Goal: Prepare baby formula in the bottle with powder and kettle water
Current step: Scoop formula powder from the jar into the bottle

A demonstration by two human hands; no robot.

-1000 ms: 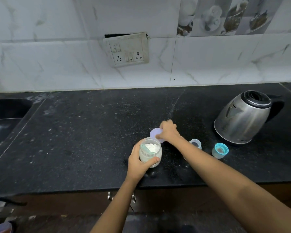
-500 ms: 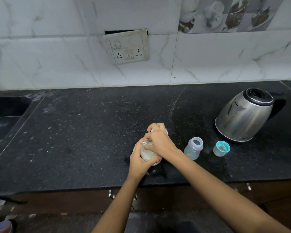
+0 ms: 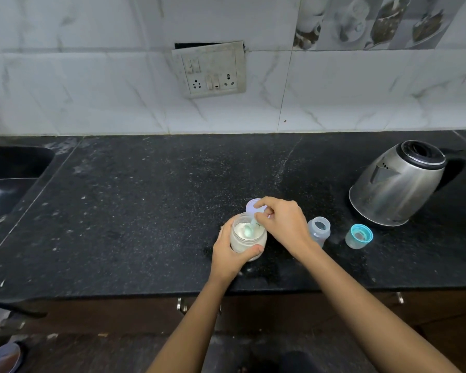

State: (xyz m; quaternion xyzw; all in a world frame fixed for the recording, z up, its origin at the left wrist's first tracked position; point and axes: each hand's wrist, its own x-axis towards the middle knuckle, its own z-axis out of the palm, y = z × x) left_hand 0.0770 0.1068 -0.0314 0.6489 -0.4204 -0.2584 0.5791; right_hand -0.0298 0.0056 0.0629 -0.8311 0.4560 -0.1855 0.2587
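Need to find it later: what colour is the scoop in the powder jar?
The scoop is pale mint green; head view.

Left grip [image 3: 230, 255] wraps the open powder jar [image 3: 246, 243] on the black tabletop [image 3: 145, 211], right grip [image 3: 283, 224] pinches a pale green scoop [image 3: 249, 230] dipped in the powder, lilac lid [image 3: 252, 205] just behind, open bottle [image 3: 319, 230], teal cap [image 3: 359, 236] and steel kettle [image 3: 396, 184] to the right.

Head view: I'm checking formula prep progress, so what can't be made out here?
Head view only:
Powder jar lid: mostly hidden behind the right hand.
Scoop: fill blurred, too small.
Kettle: steel wall hides the water level.
Baby bottle: contents too small to tell.
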